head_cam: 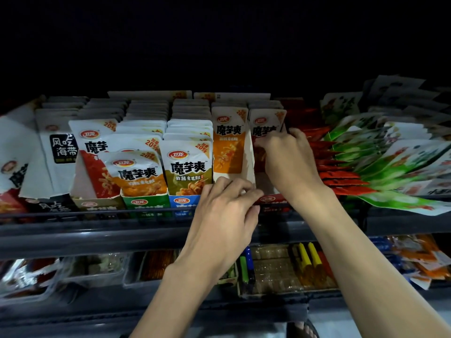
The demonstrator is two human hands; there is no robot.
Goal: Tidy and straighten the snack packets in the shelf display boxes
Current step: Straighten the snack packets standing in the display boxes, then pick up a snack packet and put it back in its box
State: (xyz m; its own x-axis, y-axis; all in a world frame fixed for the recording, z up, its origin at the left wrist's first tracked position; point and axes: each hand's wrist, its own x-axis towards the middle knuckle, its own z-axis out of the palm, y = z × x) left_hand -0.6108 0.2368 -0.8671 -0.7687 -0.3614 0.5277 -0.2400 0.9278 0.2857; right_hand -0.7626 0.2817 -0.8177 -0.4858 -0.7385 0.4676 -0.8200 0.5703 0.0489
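While my left hand (224,208), nearest me, curls its fingers over the front lip of the display box (271,199), my right hand (285,159) reaches deeper and pinches the red packet (264,129). That packet stands upright inside this box, just beyond my right fingertips, long axis vertical and slightly tilted.

"魔芋爽", "20%" on olive packet (186,167); "风吃海带" on white packet (62,148)
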